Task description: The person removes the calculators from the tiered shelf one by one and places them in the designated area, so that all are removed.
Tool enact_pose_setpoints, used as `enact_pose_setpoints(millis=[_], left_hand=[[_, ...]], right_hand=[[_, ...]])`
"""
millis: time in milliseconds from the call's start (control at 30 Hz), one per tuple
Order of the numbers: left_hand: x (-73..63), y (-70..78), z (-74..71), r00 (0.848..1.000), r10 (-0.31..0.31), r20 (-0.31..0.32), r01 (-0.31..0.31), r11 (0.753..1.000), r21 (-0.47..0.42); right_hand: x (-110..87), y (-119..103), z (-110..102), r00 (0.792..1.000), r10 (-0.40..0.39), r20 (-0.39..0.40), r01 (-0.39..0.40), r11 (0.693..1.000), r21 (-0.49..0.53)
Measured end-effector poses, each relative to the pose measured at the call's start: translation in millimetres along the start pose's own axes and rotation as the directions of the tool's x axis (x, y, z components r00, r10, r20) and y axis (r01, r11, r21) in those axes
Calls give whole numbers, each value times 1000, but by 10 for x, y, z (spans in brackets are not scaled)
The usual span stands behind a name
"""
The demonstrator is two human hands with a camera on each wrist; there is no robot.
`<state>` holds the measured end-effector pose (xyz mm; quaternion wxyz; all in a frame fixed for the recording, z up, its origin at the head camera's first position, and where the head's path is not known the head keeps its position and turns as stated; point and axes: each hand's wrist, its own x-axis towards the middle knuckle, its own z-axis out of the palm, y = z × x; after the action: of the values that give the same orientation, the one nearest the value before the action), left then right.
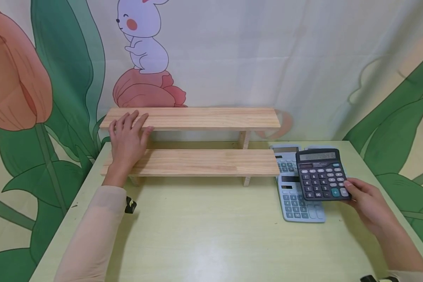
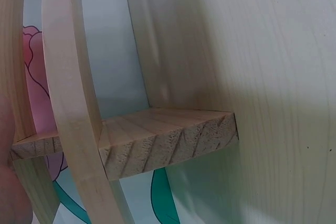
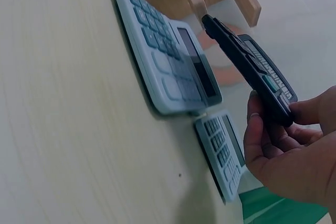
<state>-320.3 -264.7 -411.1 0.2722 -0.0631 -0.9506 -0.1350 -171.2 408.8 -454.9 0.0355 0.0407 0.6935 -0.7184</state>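
A two-tier wooden shelf point(image 1: 204, 162) stands at the back of the table. My left hand point(image 1: 128, 135) reaches over its left end, with the fingers lying on the upper board point(image 1: 211, 117). The left wrist view shows the shelf's end grain point(image 2: 168, 145) close up, and only an edge of the hand. My right hand point(image 1: 368, 203) pinches a black desk calculator point(image 1: 322, 174) by its right lower corner, thumb on top and fingers beneath. The calculator is held tilted above light blue calculators, partly covering them in the head view. Its display and keys face up.
One light blue calculator point(image 1: 299, 203) lies on the table point(image 1: 204, 235) right of the shelf. Another blue calculator point(image 1: 285, 156) sits behind it, beside the lower board's end. A further blue edge shows behind the black one. A printed curtain point(image 1: 232, 51) hangs behind the table.
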Motion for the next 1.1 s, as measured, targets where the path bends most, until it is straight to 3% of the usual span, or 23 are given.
enact_pose_setpoints(millis=[233,700,1100], left_hand=[[-6,7,-5,1000,10,-11,-10,1000,-8],[-5,16,-16,1000,2,9,-2,1000,-7],[7,31,-57,1000,-8,20,8,1000,-18]], right_hand=[[-35,80,-191,997,46,-60,-46,999,2],[-93,214,-521,989,99,-109,-84,988,127],[-101,324,-689,964,188,-188,-187,982,23]])
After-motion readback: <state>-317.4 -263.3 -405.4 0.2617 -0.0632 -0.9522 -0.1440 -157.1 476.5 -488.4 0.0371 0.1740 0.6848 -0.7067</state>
